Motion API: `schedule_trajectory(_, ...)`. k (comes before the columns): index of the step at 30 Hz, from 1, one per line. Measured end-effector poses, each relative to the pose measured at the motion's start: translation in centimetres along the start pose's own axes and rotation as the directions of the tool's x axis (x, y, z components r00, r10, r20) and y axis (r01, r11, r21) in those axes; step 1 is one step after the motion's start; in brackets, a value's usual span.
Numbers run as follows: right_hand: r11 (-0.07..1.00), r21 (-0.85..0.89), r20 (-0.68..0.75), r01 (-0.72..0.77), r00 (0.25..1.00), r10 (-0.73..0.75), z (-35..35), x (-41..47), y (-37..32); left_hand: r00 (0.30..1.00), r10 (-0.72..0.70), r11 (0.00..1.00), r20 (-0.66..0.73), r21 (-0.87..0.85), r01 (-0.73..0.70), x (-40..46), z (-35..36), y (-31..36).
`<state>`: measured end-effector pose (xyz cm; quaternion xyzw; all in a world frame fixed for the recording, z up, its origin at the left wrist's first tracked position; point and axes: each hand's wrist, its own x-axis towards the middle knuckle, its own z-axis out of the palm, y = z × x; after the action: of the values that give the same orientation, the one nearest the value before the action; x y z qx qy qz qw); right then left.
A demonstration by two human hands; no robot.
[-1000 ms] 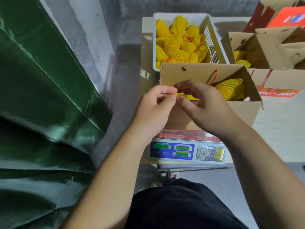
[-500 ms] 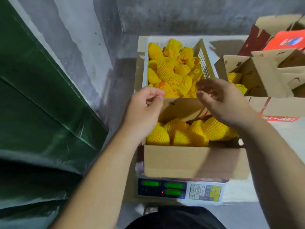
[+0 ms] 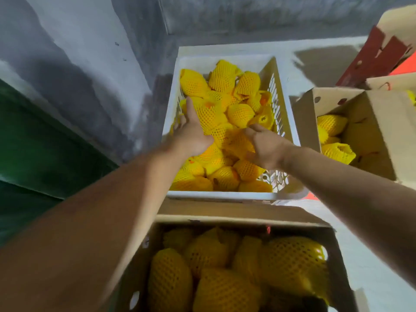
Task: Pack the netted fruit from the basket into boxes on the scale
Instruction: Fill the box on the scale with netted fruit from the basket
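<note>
Everywhere, lumpy yellow foam-netted fruit (image 3: 239, 114)

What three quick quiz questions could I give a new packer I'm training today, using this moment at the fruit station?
1. True or false: both hands are reaching into the white basket.
2. Which hand grips a netted fruit: A) left hand, B) right hand, C) neither?
3. Fill in: the near cardboard box already holds several ____ fruits.

Key: 1 true. 2 A; the right hand's fingers are hidden among the fruit, so its grip cannot be told. 3 netted.
</note>
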<state>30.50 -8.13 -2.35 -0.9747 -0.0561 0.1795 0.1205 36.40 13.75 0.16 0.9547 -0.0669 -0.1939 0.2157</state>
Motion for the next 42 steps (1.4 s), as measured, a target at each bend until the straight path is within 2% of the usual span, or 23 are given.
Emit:
schedule_trajectory(2,0.997,0.033,-0.055,0.065,0.996,-0.063,0.8,2.3,0.4,0.999,-0.019,0.998,-0.05,-0.068,0.015,2.6,0.6,0.0)
schedule_trajectory(4,0.996,0.023,-0.049,0.083,0.995,-0.081,1.6,3.9,0.9,0.993,-0.054,0.99,-0.101,-0.134,0.04,4.6,1.8,0.0)
schedule_trajectory(7,0.999,0.035,-0.027,-0.006,1.0,0.007,3.4,5.4,1.2,0.977,-0.067,0.989,-0.203,-0.146,0.037,6.9,4.0,-0.9)
schedule_trajectory(10,0.993,-0.122,-0.092,0.01,0.996,-0.021,4.6,6.9,0.5,0.954,-0.065,0.978,-0.294,-0.209,0.002,8.1,5.6,-2.1)
schedule_trajectory(15,1.0,-0.005,-0.069,0.016,0.998,-0.016,5.3,8.6,0.6,0.947,-0.056,0.978,-0.316,-0.208,-0.011,8.1,6.2,-1.7)
schedule_trajectory(20,0.999,-0.025,-0.051,-0.026,0.998,0.025,6.2,8.6,0.9,0.955,-0.026,0.989,-0.294,-0.15,-0.019,7.4,6.6,-1.2)
schedule_trajectory(23,0.998,-0.053,-0.099,-0.026,0.995,0.021,6.6,8.5,0.9,0.954,-0.041,0.988,-0.297,-0.154,-0.006,7.0,6.9,-0.9)
schedule_trajectory(26,0.998,-0.058,-0.162,0.028,0.986,-0.037,6.8,8.2,0.7,0.936,-0.061,0.966,-0.348,-0.255,-0.032,6.4,5.8,-1.2)
schedule_trajectory(29,0.997,0.003,-0.212,0.071,0.975,-0.069,6.2,8.0,0.3,0.905,-0.165,0.916,-0.393,-0.4,-0.007,5.8,3.6,-1.4)
schedule_trajectory(31,0.993,0.056,-0.251,0.103,0.964,-0.086,5.2,7.6,-0.3,0.896,-0.251,0.802,-0.367,-0.597,-0.019,5.3,2.0,-0.7)
schedule_trajectory(33,0.977,0.164,-0.29,0.139,0.953,-0.087,3.8,6.5,-0.8,0.911,-0.272,0.698,-0.309,-0.715,-0.034,4.3,0.4,0.7)
schedule_trajectory(36,0.911,0.366,-0.295,0.191,0.952,-0.081,1.1,3.8,-1.6,0.96,-0.202,0.67,-0.192,-0.742,-0.007,1.7,-1.5,2.2)
schedule_trajectory(39,0.906,0.343,-0.257,0.249,0.952,-0.164,-1.2,0.9,-2.8,0.983,-0.142,0.696,-0.12,-0.718,0.012,-2.6,-2.9,3.1)
schedule_trajectory(42,0.93,0.217,-0.276,0.297,0.932,-0.234,-3.3,-2.6,-4.8,0.985,-0.1,0.637,-0.142,-0.77,-0.046,-7.0,-4.5,3.7)
